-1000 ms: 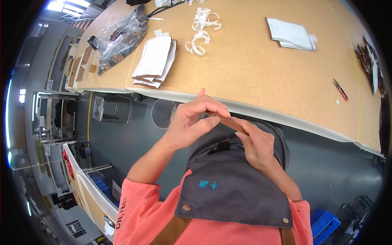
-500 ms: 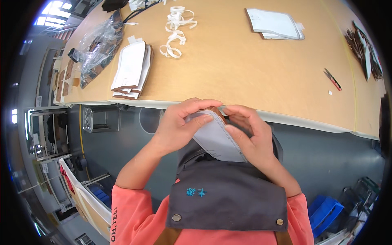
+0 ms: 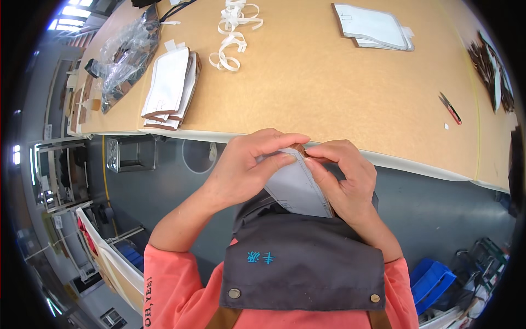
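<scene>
Over my lap, just off the table's near edge, I hold a stitched panel with a pale grey-white face and a brown edge. My left hand pinches its upper corner, thumb on the pale face and fingers behind. My right hand pinches the brown edge at the same corner, thumb and index finger close to the left fingertips. The panel's lower end hangs above my dark apron; its back is hidden.
On the tan table lie a stack of similar panels, curled white tape, a clear plastic bag, more panels, red-handled snips and a bundle of brown pieces. Blue bins stand at lower right.
My right fingers have closed from a looser curve into a pinch on the brown corner. The left hand keeps its grip, and the view has shifted slightly.
</scene>
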A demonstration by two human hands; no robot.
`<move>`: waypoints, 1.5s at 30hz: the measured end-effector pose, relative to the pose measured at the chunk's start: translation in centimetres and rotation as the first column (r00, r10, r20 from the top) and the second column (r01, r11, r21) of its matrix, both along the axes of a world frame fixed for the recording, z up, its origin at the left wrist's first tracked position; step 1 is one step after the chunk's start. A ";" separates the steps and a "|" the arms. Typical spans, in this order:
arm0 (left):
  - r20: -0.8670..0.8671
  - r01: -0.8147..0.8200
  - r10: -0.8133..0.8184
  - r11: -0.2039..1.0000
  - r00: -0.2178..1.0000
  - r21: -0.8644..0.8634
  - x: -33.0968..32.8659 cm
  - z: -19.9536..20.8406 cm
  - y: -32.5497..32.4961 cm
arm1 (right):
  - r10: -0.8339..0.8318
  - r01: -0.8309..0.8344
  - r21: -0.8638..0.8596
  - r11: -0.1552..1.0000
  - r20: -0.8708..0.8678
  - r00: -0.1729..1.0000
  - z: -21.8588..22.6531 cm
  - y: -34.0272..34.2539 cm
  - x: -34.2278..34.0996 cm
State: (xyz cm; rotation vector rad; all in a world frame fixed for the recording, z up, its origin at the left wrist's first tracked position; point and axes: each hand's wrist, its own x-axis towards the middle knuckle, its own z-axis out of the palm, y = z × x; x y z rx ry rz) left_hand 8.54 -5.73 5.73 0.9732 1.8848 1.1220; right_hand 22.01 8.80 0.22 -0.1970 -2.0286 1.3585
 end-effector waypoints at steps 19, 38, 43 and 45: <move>-0.113 0.050 -0.055 0.997 0.992 -0.051 -0.2 -0.9 1.6 | -0.082 -0.016 0.521 0.853 0.165 0.983 2.6 2.3 -0.6; -0.086 0.041 -0.039 0.999 0.996 0.026 -0.1 -1.6 1.9 | 0.012 -0.041 0.518 0.855 0.059 0.998 1.5 3.7 -0.6; -0.115 0.049 -0.046 0.998 0.992 0.029 -0.1 -1.9 2.1 | -0.009 -0.060 0.659 0.750 0.101 0.995 2.3 3.9 -0.5; -0.132 0.052 -0.047 0.998 0.990 0.028 -0.1 -2.0 2.1 | -0.024 -0.091 0.729 0.679 0.146 0.989 3.2 3.8 -0.5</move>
